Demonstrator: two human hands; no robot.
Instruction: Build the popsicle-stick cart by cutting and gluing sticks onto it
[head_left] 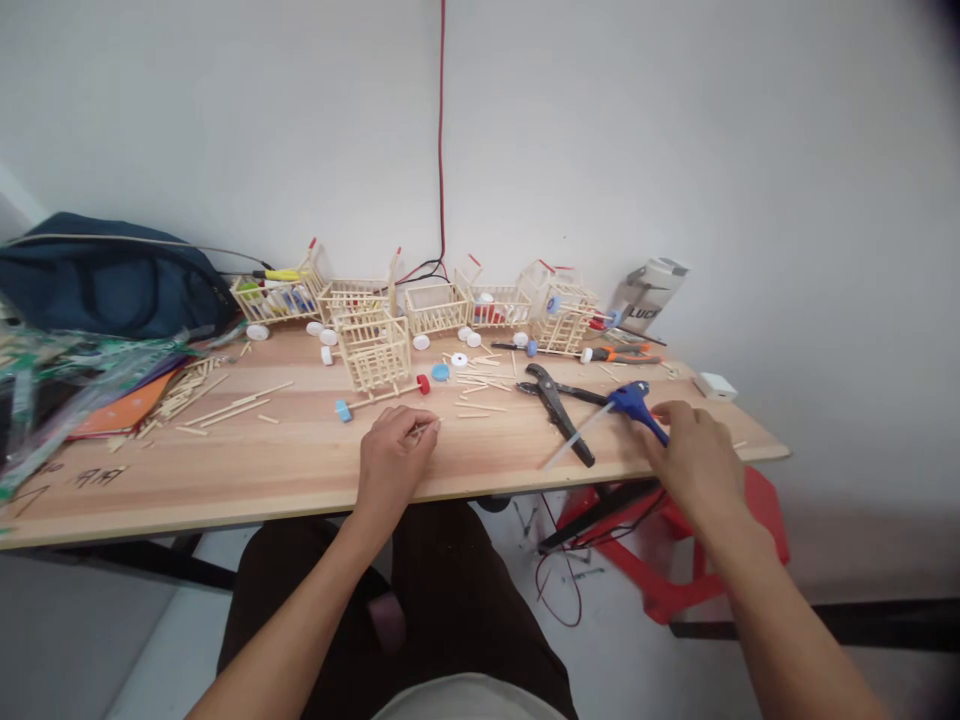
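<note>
My left hand (397, 450) is closed in a pinch just above the table's front edge. A short pale wooden stick (417, 431) shows between its fingers, partly hidden. On the right, my right hand (694, 450) is closed around a blue glue gun (632, 401). A translucent glue stick (577, 437) juts from the gun toward the left. Black-handled pliers (559, 412) lie beside it. Beyond my left hand stands a small cart made of sticks (373, 352), with a red wheel (423, 384) and a blue wheel (343, 411) at its near end.
Several more stick carts (437, 308) line the wall. Loose sticks (480, 380), a white wheel (459, 359) and a blue disc (440, 372) lie mid-table. A dark blue bag (112, 275) and plastic wrappers (82, 375) occupy the left. A red stool (765, 510) stands below right.
</note>
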